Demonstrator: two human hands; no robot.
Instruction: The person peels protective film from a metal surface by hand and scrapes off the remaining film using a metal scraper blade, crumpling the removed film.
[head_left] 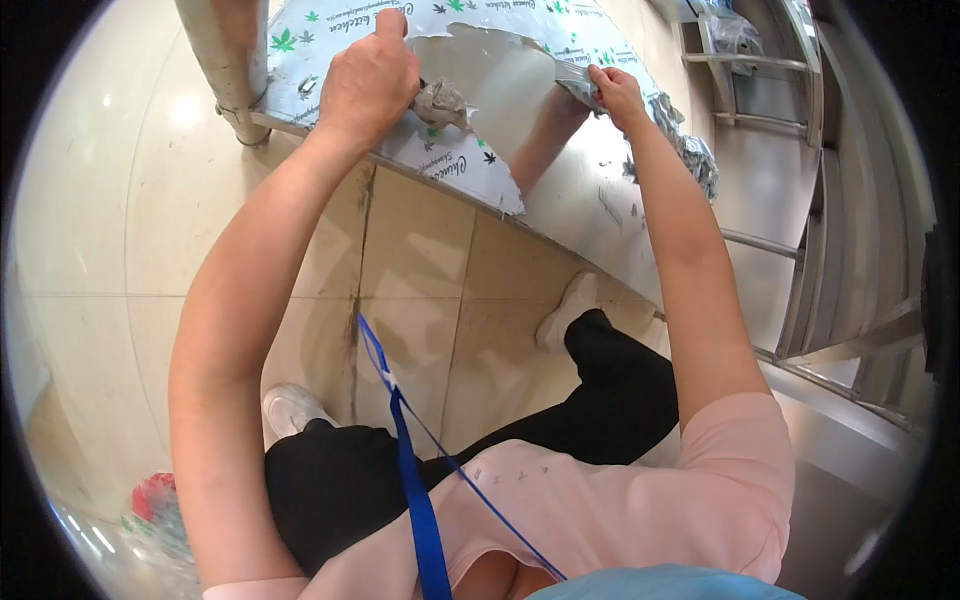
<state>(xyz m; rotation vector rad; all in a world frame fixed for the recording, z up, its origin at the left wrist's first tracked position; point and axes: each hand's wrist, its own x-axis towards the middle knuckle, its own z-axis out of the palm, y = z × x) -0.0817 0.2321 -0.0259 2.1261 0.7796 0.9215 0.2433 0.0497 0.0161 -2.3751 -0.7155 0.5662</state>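
A shiny metal panel (590,190) lies in front of me, partly covered by white film (430,160) printed with green and black leaves and lettering. My left hand (370,85) is a fist over the film at the panel's left side, thumb stretched out. A dark bit shows at its edge, but what the fist holds is hidden. Beside it sits a crumpled grey wad (441,104). Between the fingertips of my right hand (618,95) is a stretched, wrinkled strip of clear film (572,74), reaching to the torn film edge. Bare metal shows between both hands.
Crumpled film (692,150) hangs along the panel's right edge. A round metal leg (228,60) stands at upper left, and a metal rack (760,90) at the right. A blue lanyard (410,460) hangs from my neck. Beige tiles (410,250) form the floor.
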